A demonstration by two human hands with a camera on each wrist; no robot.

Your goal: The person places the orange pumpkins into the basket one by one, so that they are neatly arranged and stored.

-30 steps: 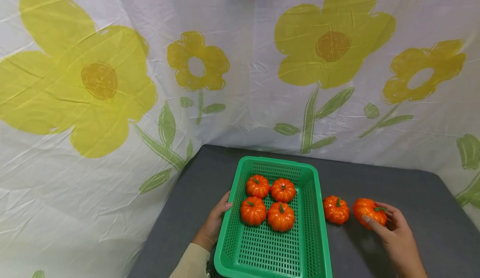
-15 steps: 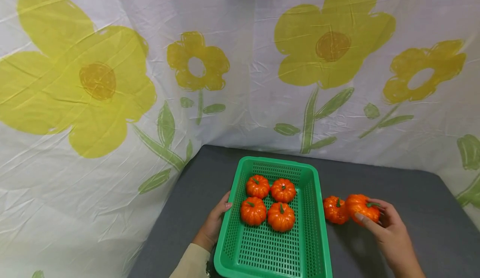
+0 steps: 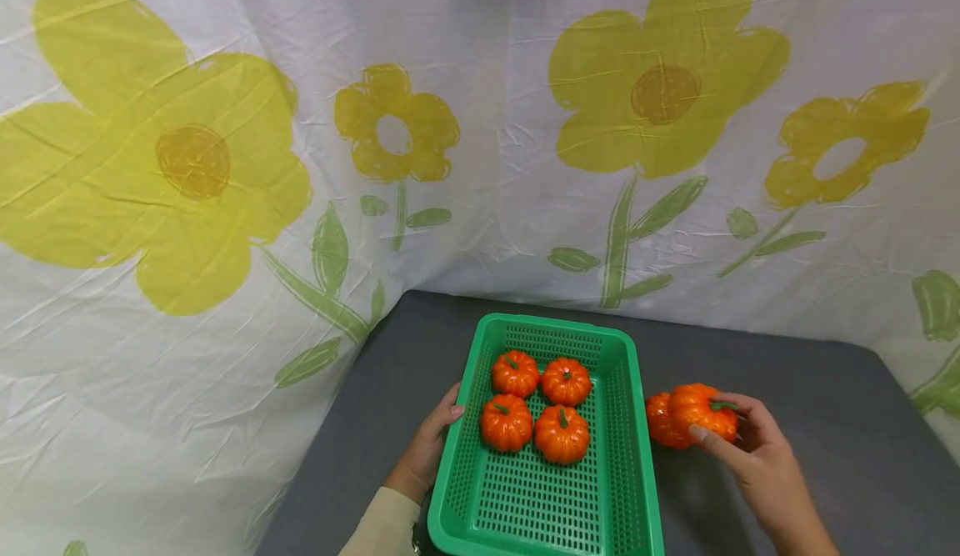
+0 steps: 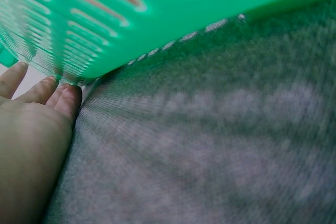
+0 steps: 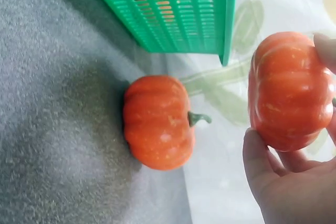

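A green plastic basket (image 3: 648, 473) with slotted walls stands on the dark table, holding several small orange pumpkins (image 3: 562, 434). My left hand (image 3: 427, 443) holds the basket's left side, its thumb at the rim; in the left wrist view its fingers (image 4: 39, 92) touch the outer wall. My right hand (image 3: 765, 460) grips another orange pumpkin (image 3: 697, 410) with a green stem, raised off the table. Just behind it, partly covered in the head view, one more pumpkin (image 5: 159, 123) rests upright on the table beside the basket's right wall.
The dark grey table (image 3: 847, 423) extends to the right and behind the basket. A white cloth (image 3: 480, 231) printed with yellow flowers hangs along the back and left edges of the table. Inside the basket, the pumpkins sit in its far half.
My right hand has carried its pumpkin leftward and slightly up, so that it now overlaps the pumpkin on the table. The left hand and the basket have stayed in place.
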